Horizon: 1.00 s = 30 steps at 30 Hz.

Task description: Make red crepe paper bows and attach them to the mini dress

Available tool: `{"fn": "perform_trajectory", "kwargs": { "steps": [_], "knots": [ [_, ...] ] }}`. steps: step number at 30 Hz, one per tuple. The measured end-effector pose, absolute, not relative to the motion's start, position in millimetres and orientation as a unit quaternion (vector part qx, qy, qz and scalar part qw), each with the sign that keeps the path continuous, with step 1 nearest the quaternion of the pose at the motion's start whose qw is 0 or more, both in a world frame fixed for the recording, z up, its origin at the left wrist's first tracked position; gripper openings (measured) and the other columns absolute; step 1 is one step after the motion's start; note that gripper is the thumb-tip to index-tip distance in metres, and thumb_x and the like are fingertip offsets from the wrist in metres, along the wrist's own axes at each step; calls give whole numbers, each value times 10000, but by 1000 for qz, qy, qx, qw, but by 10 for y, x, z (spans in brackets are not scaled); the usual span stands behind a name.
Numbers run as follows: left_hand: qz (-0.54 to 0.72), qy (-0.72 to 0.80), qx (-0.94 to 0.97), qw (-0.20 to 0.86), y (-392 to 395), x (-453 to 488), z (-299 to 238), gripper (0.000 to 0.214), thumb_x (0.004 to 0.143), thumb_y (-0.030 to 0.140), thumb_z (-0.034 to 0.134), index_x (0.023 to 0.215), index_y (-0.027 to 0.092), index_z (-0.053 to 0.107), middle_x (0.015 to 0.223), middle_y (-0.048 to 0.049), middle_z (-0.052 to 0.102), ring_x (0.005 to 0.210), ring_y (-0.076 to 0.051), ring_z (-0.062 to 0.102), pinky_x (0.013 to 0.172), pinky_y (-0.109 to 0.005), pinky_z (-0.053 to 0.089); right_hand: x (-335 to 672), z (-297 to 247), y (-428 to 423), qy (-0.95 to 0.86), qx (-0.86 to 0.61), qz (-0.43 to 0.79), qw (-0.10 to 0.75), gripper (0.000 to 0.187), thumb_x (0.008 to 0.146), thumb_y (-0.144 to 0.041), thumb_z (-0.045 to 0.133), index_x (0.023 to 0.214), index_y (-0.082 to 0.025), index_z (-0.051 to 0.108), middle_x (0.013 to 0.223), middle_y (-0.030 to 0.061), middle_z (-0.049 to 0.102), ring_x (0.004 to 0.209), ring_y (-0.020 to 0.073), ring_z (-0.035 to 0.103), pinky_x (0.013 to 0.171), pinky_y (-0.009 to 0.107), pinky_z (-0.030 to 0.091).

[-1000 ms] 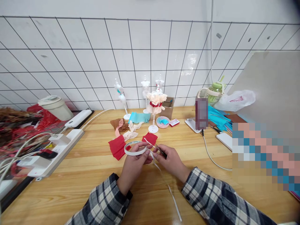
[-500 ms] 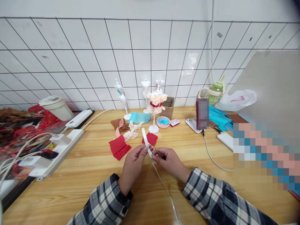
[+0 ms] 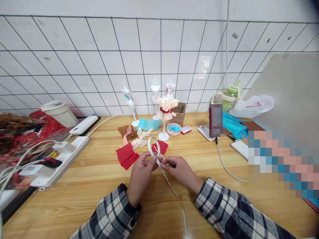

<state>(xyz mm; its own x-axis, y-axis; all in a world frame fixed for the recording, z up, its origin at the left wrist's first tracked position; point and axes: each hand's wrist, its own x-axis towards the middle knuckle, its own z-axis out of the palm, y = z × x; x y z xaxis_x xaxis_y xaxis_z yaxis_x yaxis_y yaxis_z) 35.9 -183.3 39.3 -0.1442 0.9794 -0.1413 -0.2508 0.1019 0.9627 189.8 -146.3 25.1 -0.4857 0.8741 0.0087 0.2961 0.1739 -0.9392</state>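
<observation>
As I look down through the head camera, I find the white strip pinched in my left grip, between thumb and fingers, over the middle of the table. One end curls into a loop that rises just beyond those fingertips, on the far side; the rest runs down between both hands toward the near side, drifting a little right. My right grip is closed around a slim dark tool, whose tip points far and left, close to the strip. I can't make out what kind of tool it is, nor whether its tip touches the strip. My right fingertips sit beside the strip, just right of my left thumb.

Beyond the loop, and partly hidden by it, lies a small red cloth; a larger red cloth lies to its left, near my left fingers. Farther off I have a small mannequin in a ruffled peach dress, with a round dish of blue scraps to the right of its base and a red-and-white box right of that. A turquoise cloth lies to the mannequin's left.
</observation>
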Motion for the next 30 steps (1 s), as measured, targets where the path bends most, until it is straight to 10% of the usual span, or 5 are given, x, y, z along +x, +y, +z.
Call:
{"fn": "perform_trajectory", "kwargs": {
  "steps": [8, 30],
  "knots": [
    [571, 479, 410, 526, -1864, 408, 439, 490, 635, 247, 762, 1019, 206, 460, 1194, -124, 632, 1013, -223, 651, 869, -375, 515, 1911, 230, -1424, -692, -426, 491, 315, 221, 786, -328, 593, 820, -140, 706, 639, -15, 588, 581, 105, 452, 556, 212, 370],
    [567, 525, 400, 493, -1847, 437, 397, 537, 595, 153, 720, 1053, 209, 445, 1189, -130, 621, 906, -188, 657, 796, -349, 531, 1883, 256, -1519, -776, -448, 327, 300, 196, 826, -305, 541, 714, -201, 663, 596, -13, 607, 546, 122, 485, 529, 226, 331]
  ]
}}
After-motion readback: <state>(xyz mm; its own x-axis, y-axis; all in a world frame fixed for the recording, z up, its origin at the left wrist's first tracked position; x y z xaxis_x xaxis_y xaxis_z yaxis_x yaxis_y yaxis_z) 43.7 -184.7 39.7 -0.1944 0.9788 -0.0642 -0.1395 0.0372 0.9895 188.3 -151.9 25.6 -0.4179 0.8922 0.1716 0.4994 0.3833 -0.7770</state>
